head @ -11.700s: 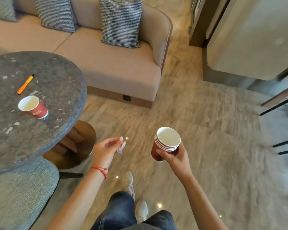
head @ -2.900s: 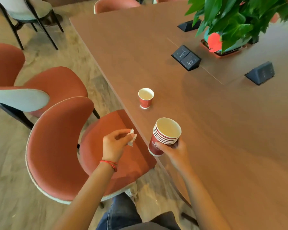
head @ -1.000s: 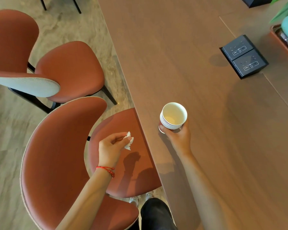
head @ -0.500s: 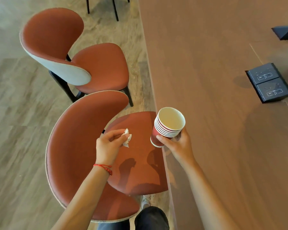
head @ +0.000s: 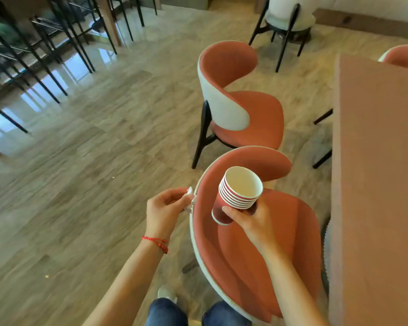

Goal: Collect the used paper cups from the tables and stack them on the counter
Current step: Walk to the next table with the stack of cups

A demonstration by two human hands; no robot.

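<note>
The right hand (head: 250,217) holds a stack of cups (head: 237,194) in the air, above the seat of the near chair (head: 257,243). Its fingers (head: 231,214) curl around the red side of the bottom cup. The stack leans a little to the left, with the open top facing up. The cups do not touch the chair or anything else.

The left hand (head: 164,211) is just beside the curved back edge of the near chair. Its fingers are pinched narrow on a small white scrap of paper (head: 190,200).

The brown counter (head: 375,184) runs down the right side. The part that shows has no cups on it. So the job now looks like carrying the stack to the place where it goes.

To do this well, keep the stack straight up so the top cups do not slide out. Hold it low and firm, but do not squeeze hard, because paper cups bend. Walk around the chairs, not into them. Set the bottom cup flat on the counter, away from the edge, and then let go.

Now the count. The stack shows about six white rims, so about six cups, though the rims are close together and hard to count. There is one scrap of paper. There are three red chairs: the near chair, a far chair (head: 240,107) behind it, and a bit of one at the top right corner (head: 403,56). One pale chair (head: 285,17) stands at the top.
</note>
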